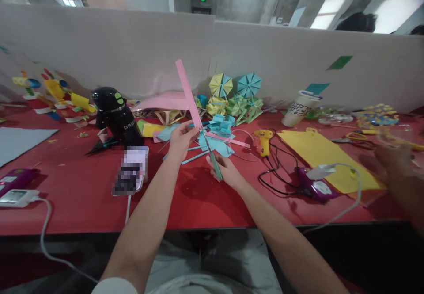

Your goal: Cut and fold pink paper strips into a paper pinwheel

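A long pink paper strip [188, 91] is pinched near its lower end by my left hand [181, 138], rising at a slant toward the white partition. My right hand [225, 170] is closed round the green handles of a pair of scissors [214, 163]. The scissor blades point up and away, meeting the strip beside my left fingertips; whether they are parted there I cannot make out. Behind and below my hands lie light blue paper pieces [218, 143] and another pink strip [239, 142]. Past them stand folded-paper shapes in yellow [220, 85] and blue [249, 84].
On the red table [212, 210], a black bottle [114, 115] and a phone [130, 170] stand left. Rightward are a yellow glue gun [264, 141], a purple power strip [316, 188], yellow sheets [326, 159] and a paper cup [300, 110]. Another person's hand [394, 152] reaches in at far right.
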Motion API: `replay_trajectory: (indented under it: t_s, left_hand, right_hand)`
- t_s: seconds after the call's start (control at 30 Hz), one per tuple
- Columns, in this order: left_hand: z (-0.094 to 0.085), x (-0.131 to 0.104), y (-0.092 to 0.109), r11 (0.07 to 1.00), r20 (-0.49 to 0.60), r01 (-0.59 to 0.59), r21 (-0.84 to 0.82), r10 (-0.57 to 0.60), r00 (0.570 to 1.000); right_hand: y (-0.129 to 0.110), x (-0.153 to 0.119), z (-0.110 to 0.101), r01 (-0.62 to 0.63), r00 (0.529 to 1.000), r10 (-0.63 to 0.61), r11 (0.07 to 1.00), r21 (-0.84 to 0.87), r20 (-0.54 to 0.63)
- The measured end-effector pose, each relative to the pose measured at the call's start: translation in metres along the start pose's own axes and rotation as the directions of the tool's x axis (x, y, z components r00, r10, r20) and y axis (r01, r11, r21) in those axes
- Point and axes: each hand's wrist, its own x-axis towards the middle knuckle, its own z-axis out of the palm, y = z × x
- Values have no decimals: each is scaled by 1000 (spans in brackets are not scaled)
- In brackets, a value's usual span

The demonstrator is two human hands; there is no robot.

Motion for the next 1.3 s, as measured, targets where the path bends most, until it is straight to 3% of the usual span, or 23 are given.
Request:
replay_trajectory:
  t_s: [1.3]
  left_hand:
    - [2,-7,-2,997,49,8,74,-11,999]
  right_hand:
    - [-7,-2,1,-25,1000,25,1000,-7,14]
